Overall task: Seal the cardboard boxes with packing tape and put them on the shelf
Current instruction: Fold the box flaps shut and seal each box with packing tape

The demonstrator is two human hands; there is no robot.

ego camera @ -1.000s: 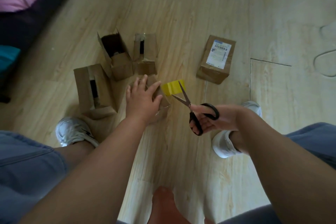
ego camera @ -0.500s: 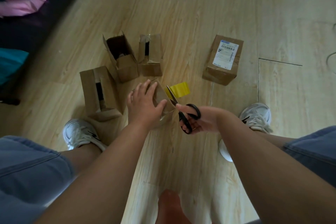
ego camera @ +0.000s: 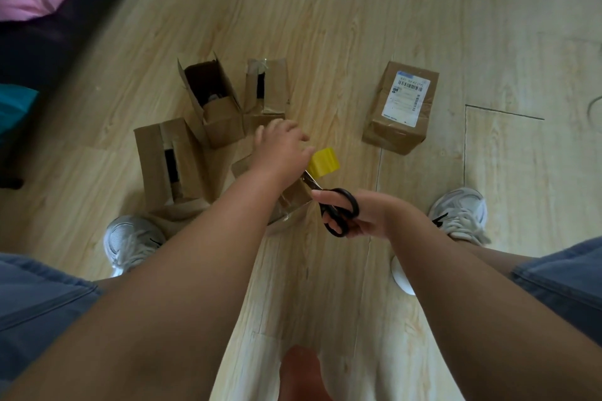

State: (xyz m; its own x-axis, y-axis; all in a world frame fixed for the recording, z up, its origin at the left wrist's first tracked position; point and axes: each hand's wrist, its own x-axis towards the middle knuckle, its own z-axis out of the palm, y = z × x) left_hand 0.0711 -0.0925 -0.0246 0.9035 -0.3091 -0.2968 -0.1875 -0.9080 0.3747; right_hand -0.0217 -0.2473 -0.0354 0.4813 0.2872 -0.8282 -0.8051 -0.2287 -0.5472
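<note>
Seemingly mid-cut, the right hand (ego camera: 368, 215) had its fingers curled through the black handles of the scissors (ego camera: 340, 210), whose blades ran up and leftward under the left hand (ego camera: 280, 150). That hand lay over the small box (ego camera: 293, 200) on the floor (ego camera: 325, 26), with the yellow tape roll (ego camera: 324, 161) just beyond its fingers on the thumb side. Whether those fingers pinched the tape could not be told.

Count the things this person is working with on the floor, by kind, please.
Cardboard boxes: 5
Yellow tape roll: 1
Scissors: 1
Total: 7
</note>
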